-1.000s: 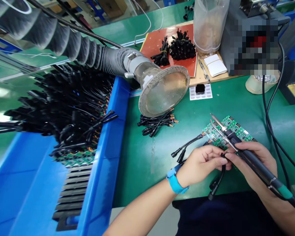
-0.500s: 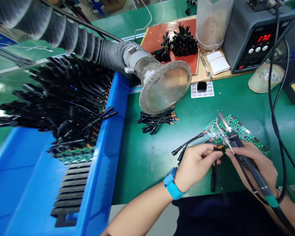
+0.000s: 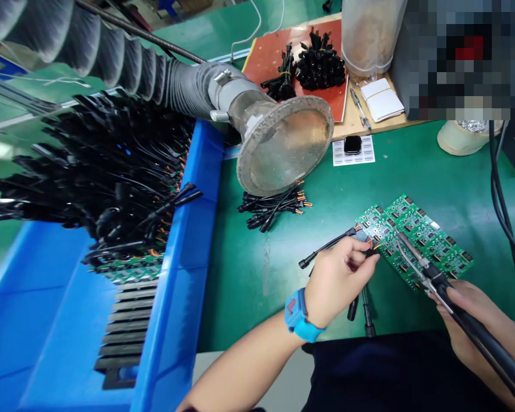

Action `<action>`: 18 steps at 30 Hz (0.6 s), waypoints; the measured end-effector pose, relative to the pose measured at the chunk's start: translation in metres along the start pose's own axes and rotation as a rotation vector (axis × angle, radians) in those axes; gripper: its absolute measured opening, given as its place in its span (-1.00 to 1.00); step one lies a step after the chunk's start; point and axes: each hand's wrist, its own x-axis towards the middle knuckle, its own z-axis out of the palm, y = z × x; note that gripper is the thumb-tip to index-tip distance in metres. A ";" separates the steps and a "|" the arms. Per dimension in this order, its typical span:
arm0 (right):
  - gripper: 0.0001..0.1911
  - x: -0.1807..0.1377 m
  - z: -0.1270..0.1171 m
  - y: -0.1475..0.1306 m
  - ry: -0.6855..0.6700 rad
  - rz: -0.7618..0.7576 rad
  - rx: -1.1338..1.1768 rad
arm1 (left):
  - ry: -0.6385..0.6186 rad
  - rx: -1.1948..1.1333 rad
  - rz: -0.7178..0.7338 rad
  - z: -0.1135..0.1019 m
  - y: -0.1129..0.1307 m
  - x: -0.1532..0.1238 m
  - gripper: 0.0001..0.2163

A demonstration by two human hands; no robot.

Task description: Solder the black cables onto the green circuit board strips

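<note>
My left hand (image 3: pixel 339 274), with a blue band at the wrist, pinches a black connector cable (image 3: pixel 371 252) by its end. Its red and yellow wires meet the edge of a green circuit board panel (image 3: pixel 438 240) lying flat on the mat. The cable's black plugs (image 3: pixel 367 320) hang below the hand. In my right hand (image 3: pixel 480 320) is a soldering iron (image 3: pixel 438 277), its tip over the panel's left part, with a thin metal tube alongside. Another connector cable (image 3: pixel 326 247) sticks out from the panel's left edge.
A blue bin (image 3: pixel 184 229) full of black cables and boards stands at left. A fume extraction hood (image 3: pixel 287 149) overhangs a small pile of cables (image 3: pixel 274 209). Behind the panel lie a label sheet with a black square object (image 3: pixel 352 145) and a tip cleaner pot (image 3: pixel 459 137).
My right hand has moved right and down with the soldering iron, uncovering more of the panel. My left hand has shifted slightly left and up, bringing the wires to the panel's edge.
</note>
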 end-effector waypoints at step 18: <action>-0.39 -0.002 -0.001 -0.003 -0.113 -0.197 -0.068 | -0.017 0.514 0.203 0.011 -0.003 -0.003 -0.86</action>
